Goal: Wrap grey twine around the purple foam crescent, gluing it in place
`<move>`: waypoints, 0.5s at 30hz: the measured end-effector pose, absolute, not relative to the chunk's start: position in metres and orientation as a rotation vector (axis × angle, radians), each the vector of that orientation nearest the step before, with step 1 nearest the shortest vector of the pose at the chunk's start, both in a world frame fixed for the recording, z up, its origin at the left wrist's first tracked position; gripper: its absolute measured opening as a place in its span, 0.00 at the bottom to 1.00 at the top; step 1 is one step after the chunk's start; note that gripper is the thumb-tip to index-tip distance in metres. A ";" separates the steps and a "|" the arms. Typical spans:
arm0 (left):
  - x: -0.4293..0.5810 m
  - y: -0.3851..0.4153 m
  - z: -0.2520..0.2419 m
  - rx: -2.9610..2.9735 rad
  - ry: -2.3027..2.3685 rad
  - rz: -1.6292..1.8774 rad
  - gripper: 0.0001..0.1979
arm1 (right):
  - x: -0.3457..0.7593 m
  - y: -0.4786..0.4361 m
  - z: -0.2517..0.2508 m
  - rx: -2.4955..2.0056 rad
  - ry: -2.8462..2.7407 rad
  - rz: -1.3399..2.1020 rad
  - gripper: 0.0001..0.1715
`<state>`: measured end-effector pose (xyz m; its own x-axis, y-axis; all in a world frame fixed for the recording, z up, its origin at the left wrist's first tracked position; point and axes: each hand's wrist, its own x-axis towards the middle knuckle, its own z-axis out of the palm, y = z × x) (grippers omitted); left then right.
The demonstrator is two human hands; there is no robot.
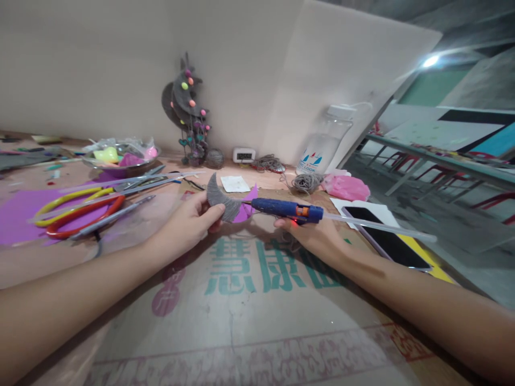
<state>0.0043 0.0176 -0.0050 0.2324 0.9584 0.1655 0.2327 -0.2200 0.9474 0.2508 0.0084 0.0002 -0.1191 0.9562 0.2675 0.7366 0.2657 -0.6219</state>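
My left hand (205,212) pinches a crescent moon wrapped in grey yarn (220,202), thumb on its front face. A purple piece (246,211) shows at the moon's right end; whether the two are joined I cannot tell. My right hand (308,231) is closed around the handle of a blue hot glue gun (281,208), whose small red light glows. The gun's nozzle points left and meets the moon's right tip or lies just in front of it. A long clear glue stick (382,224) sticks out of the gun's back end.
On the left lie scissors with yellow and red handles (86,214), purple sheets (20,214) and a bowl (120,167). Behind stand a decorated moon hanging (187,107), a small digital clock (243,155) and a water bottle (325,142). Grey yarn (306,183) and a phone (388,238) are on the right.
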 end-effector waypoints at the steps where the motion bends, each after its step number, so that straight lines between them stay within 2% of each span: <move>1: 0.005 0.017 -0.004 1.642 1.124 1.053 0.08 | 0.251 0.008 0.001 -1.531 -1.910 0.461 0.17; 6: 0.005 0.017 -0.001 1.657 1.117 1.042 0.07 | 0.250 0.009 0.001 -1.560 -1.888 0.484 0.20; 11: 0.006 0.018 -0.003 1.646 1.124 1.020 0.08 | 0.247 0.010 0.001 -1.536 -1.842 0.571 0.18; 15: 0.007 0.018 -0.003 1.597 1.122 1.011 0.08 | 0.247 0.012 0.009 -1.536 -1.807 0.479 0.20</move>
<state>0.0070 0.0180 -0.0028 0.2507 0.9610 0.1166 0.2161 -0.1729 0.9609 0.2473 0.0119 0.0090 -0.0452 0.9609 0.2732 0.6993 0.2257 -0.6783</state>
